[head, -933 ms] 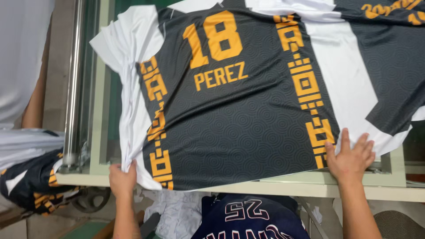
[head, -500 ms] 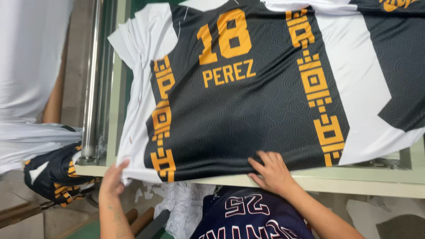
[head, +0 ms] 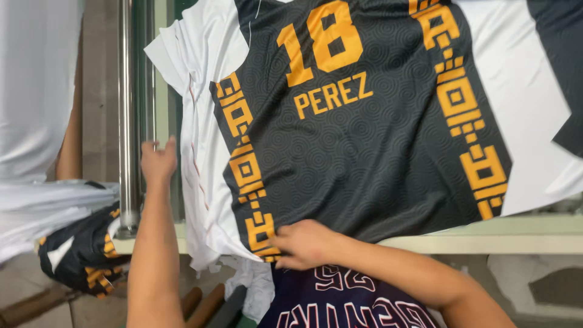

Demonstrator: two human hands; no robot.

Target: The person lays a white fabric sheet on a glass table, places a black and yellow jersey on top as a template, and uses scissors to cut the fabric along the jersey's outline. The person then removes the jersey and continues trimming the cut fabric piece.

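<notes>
Sliding left along the near hem of the black patterned jersey panel, right hand pinches it; left hand, fingers loosely curled, has lifted off toward the steel rail.

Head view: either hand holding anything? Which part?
Right hand grips the dark printed fabric panel at its bottom hem, near the orange border strip. Left hand is raised beside the white edge; no clear hold.

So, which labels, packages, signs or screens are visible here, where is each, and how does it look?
No packages, signs or screens show.
Printed jersey panel: spread on the table, black, orange print and side bands, white margins; right hand on its lower edge.
Second printed garment: below the table edge, dark navy, white and red print.
</notes>
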